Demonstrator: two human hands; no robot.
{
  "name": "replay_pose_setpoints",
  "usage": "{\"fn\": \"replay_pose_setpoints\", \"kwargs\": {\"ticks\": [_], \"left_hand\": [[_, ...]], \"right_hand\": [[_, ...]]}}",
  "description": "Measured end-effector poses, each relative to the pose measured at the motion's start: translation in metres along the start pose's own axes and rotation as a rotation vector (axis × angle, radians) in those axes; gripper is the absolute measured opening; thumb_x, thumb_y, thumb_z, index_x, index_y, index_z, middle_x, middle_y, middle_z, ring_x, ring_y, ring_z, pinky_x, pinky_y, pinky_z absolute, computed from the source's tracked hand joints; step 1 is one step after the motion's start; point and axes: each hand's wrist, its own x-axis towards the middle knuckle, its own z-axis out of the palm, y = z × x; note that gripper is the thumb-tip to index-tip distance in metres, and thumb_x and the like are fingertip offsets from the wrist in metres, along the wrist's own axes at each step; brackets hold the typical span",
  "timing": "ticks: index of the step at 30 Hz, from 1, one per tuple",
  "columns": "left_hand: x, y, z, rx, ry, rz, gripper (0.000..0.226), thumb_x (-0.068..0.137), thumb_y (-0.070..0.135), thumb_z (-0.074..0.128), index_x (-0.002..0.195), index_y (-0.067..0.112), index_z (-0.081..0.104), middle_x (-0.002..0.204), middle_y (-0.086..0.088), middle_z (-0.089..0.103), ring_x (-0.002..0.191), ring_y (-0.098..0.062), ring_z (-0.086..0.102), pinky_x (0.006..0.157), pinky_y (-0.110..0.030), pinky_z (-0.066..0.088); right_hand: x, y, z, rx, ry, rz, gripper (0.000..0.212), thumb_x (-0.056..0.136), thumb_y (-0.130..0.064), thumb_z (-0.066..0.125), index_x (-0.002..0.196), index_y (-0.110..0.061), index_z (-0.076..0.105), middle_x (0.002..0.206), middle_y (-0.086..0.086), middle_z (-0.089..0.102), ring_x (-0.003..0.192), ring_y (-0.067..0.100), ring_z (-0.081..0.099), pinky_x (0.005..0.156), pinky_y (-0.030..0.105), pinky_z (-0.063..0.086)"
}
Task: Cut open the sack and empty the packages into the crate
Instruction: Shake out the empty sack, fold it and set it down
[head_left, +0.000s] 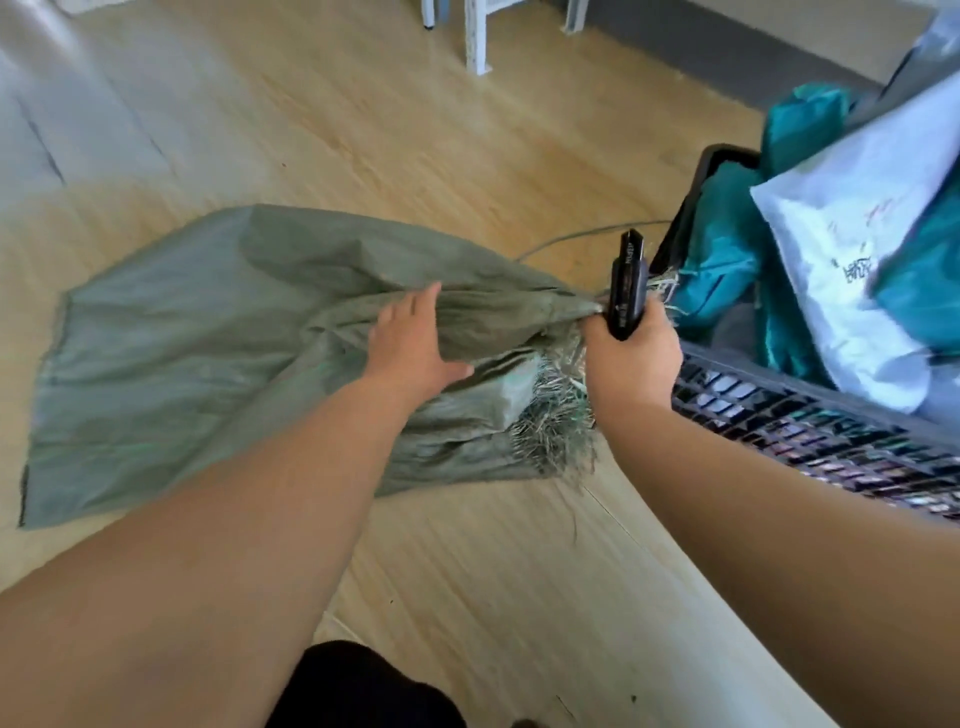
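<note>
A flat grey-green woven sack (171, 332) lies on the wooden floor, its frayed cut end (550, 415) toward the crate. My left hand (415, 338) rests flat on the sack's bunched folds with straight fingers. Gripped in my right hand (631, 348) are a black utility knife (628, 286), pointing up, and the gathered mouth of the sack. At the right, the dark plastic crate (810, 415) holds teal packages (727, 270) and a white package (852, 270).
White furniture legs (475, 36) stand at the far edge of the floor. A thin grey cord (576, 236) trails on the floor behind the sack. A dark skirting strip (727, 47) runs along the far wall. My dark-clothed knee (363, 686) is below.
</note>
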Motion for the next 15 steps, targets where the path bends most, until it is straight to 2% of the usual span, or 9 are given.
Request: {"fn": "replay_pose_setpoints", "kwargs": {"ticks": [2, 4, 5, 7, 8, 9, 11, 13, 15], "left_hand": [[0.006, 0.02, 0.003, 0.027, 0.027, 0.053, 0.077, 0.076, 0.044, 0.074, 0.142, 0.026, 0.038, 0.142, -0.005, 0.048, 0.132, -0.03, 0.039, 0.105, -0.043, 0.034], [0.012, 0.038, 0.001, 0.041, 0.033, 0.043, 0.034, 0.085, 0.031, 0.066, 0.119, 0.025, 0.061, 0.12, -0.006, 0.065, 0.116, -0.03, 0.053, 0.093, -0.039, 0.04], [0.012, 0.047, 0.0, 0.011, 0.029, 0.008, 0.023, 0.088, 0.024, 0.061, 0.111, 0.023, 0.064, 0.111, -0.008, 0.068, 0.108, -0.031, 0.058, 0.087, -0.038, 0.044], [0.008, 0.067, -0.006, -0.076, 0.029, -0.07, 0.018, 0.091, 0.015, 0.054, 0.106, 0.019, 0.064, 0.103, -0.01, 0.068, 0.097, -0.033, 0.06, 0.074, -0.037, 0.047], [0.005, 0.077, -0.009, -0.106, 0.026, -0.089, 0.017, 0.091, 0.013, 0.052, 0.104, 0.017, 0.062, 0.101, -0.01, 0.066, 0.092, -0.033, 0.059, 0.069, -0.037, 0.045], [0.001, 0.087, -0.013, -0.12, 0.016, -0.09, 0.014, 0.092, 0.011, 0.051, 0.102, 0.015, 0.06, 0.099, -0.011, 0.064, 0.087, -0.032, 0.056, 0.066, -0.036, 0.042], [-0.009, 0.103, -0.022, -0.126, 0.003, -0.064, 0.009, 0.091, 0.007, 0.05, 0.097, 0.011, 0.055, 0.1, -0.012, 0.06, 0.081, -0.031, 0.051, 0.064, -0.036, 0.039], [-0.026, 0.114, -0.033, -0.098, 0.039, -0.047, 0.008, 0.089, 0.008, 0.052, 0.097, 0.01, 0.052, 0.104, -0.012, 0.058, 0.087, -0.034, 0.054, 0.067, -0.039, 0.041], [-0.051, 0.126, -0.045, 0.016, 0.073, -0.024, 0.018, 0.086, 0.014, 0.057, 0.103, 0.011, 0.051, 0.109, -0.011, 0.055, 0.1, -0.034, 0.054, 0.078, -0.043, 0.043]], "right_hand": [[0.006, -0.002, -0.009, 0.017, -0.017, -0.044, 0.006, 0.087, -0.017, 0.059, 0.092, -0.018, 0.057, 0.073, -0.006, 0.055, 0.063, 0.008, 0.05, 0.056, 0.021, 0.042], [0.011, -0.007, -0.019, -0.008, -0.028, -0.092, 0.007, 0.086, -0.017, 0.06, 0.093, -0.016, 0.058, 0.085, -0.003, 0.057, 0.069, 0.01, 0.05, 0.06, 0.025, 0.04], [0.014, -0.009, -0.025, -0.043, -0.029, -0.123, 0.01, 0.086, -0.017, 0.06, 0.096, -0.015, 0.059, 0.095, -0.001, 0.056, 0.073, 0.012, 0.05, 0.064, 0.025, 0.039], [0.016, -0.017, -0.038, -0.085, -0.05, -0.171, 0.021, 0.085, -0.016, 0.06, 0.106, -0.014, 0.061, 0.112, -0.002, 0.055, 0.089, 0.01, 0.052, 0.079, 0.022, 0.04], [0.017, -0.02, -0.045, -0.066, -0.077, -0.163, 0.027, 0.085, -0.016, 0.059, 0.111, -0.016, 0.06, 0.114, -0.004, 0.056, 0.094, 0.01, 0.053, 0.084, 0.023, 0.041], [0.016, -0.024, -0.051, -0.023, -0.11, -0.126, 0.028, 0.085, -0.015, 0.057, 0.113, -0.017, 0.059, 0.108, -0.005, 0.059, 0.092, 0.011, 0.055, 0.084, 0.027, 0.044], [0.012, -0.032, -0.063, 0.06, -0.162, 0.014, 0.02, 0.087, -0.014, 0.054, 0.107, -0.017, 0.056, 0.086, 0.0, 0.062, 0.075, 0.018, 0.056, 0.072, 0.036, 0.049], [0.005, -0.04, -0.074, 0.088, -0.179, 0.117, 0.013, 0.09, -0.015, 0.053, 0.103, -0.017, 0.053, 0.078, 0.005, 0.062, 0.068, 0.025, 0.057, 0.065, 0.043, 0.051], [-0.008, -0.05, -0.088, 0.097, -0.164, 0.185, 0.007, 0.09, -0.015, 0.051, 0.097, -0.015, 0.05, 0.074, 0.006, 0.058, 0.065, 0.026, 0.054, 0.064, 0.049, 0.051]]}}
